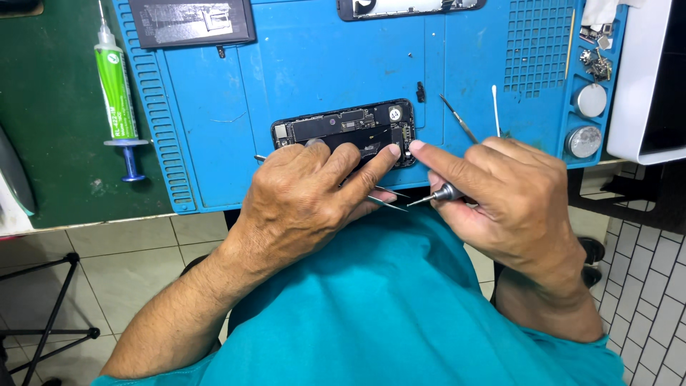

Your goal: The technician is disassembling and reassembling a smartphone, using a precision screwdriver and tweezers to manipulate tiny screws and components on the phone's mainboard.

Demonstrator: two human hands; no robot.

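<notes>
An opened black phone body [343, 125] with its circuit board bare lies on a blue work mat [314, 64]. My left hand [307, 196] rests on the phone's near edge, its index fingertip pressing near the right end, and it holds thin metal tweezers [389, 202] whose tips stick out to the right. My right hand [511, 200] grips a small grey screwdriver [439, 194] pointing left, while its index fingertip touches the phone's right end beside my left fingertip.
A green syringe tube [118, 89] lies on the dark green bench at left. A black flat battery [191, 21] and a phone screen [407, 7] lie at the mat's far edge. Another tweezers [459, 119], a cotton swab [495, 107], small parts [597, 61] and two round tins [587, 121] sit at right.
</notes>
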